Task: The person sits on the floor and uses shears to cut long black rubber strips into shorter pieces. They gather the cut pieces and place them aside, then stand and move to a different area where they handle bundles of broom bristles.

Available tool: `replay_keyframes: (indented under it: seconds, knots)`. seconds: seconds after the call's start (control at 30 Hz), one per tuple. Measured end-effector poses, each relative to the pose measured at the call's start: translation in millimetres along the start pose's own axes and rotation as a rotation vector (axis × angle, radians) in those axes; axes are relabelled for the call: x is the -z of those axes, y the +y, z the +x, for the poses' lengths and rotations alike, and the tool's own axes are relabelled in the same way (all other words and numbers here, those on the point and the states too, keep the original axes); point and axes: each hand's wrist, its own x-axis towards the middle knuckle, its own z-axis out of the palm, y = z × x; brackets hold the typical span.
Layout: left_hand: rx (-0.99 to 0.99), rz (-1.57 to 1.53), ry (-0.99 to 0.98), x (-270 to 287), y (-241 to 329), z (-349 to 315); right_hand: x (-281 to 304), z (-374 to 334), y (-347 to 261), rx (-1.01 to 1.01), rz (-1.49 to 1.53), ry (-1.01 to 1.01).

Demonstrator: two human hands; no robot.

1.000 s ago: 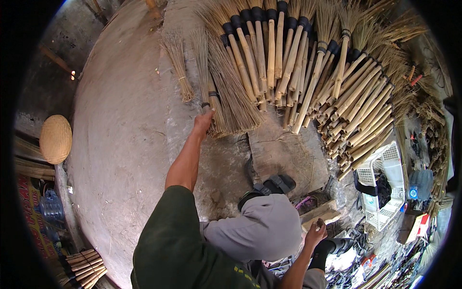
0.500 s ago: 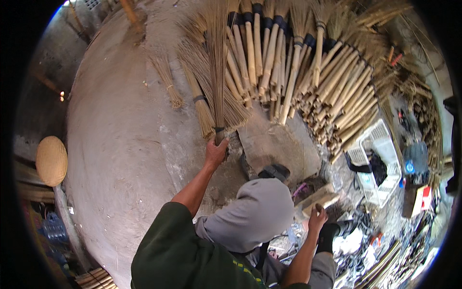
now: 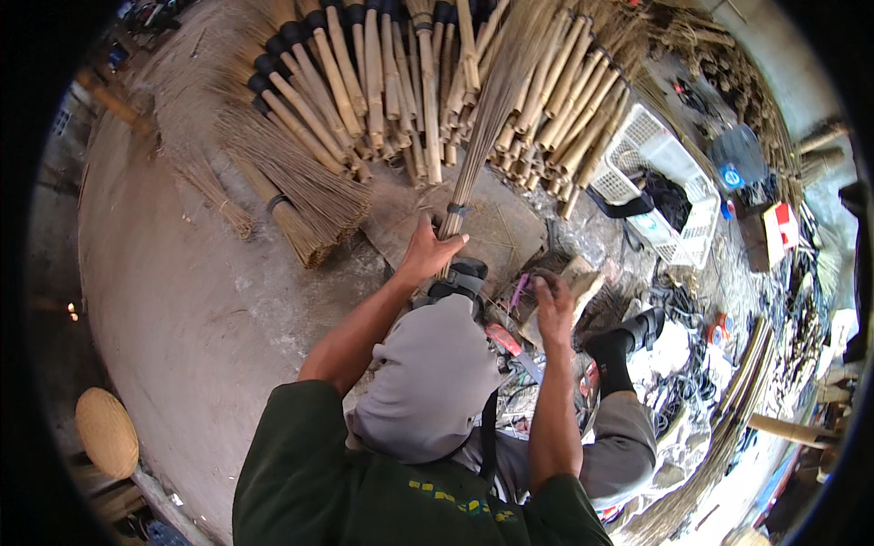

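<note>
In the head view, the left hand [image 3: 430, 250] is closed around the bound lower end of a bristle bundle [image 3: 470, 164], thumb laid across it. The bundle is long and slim, made of many fine, straight, grey-brown stalks. A dark band [image 3: 457, 209] cinches it just above the fist; from there the stalks run up and slightly to the right, spreading gradually into a loose, feathery top. It slants over a flat brown sheet [image 3: 510, 238] on the floor, its upper part passing in front of the bamboo handles [image 3: 373, 77] of many brooms.

The right hand [image 3: 553, 305] is beside a rough wooden block [image 3: 583, 282], its fingers bent; whether they pinch anything I cannot tell at this angle. A purple strip [image 3: 520, 289] lies just left of it, and a red-handled tool [image 3: 503, 339] lies lower down. Left of the held bundle, a second banded bundle [image 3: 293, 227] lies on the floor.
</note>
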Motion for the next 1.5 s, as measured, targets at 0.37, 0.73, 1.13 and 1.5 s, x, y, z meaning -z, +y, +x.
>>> replay_keyframes:
  seconds: [0.37,0.73,1.13,1.5]
  knots:
    - [0.187,0.078,-0.184,-39,-14,-2,-89,56,-18,-0.034,-0.103,-0.102]
    - [0.137,-0.104,-0.307,-23,-31,-2,-86,86,-37,0.033,-0.292,-0.397]
    - [0.058,0.39,-0.109,-39,-20,-12,-91,33,-63,0.358,-0.248,-0.244]
    - [0.182,0.422,-0.752,-27,0,9,-51,39,-12,-0.149,0.336,-0.146]
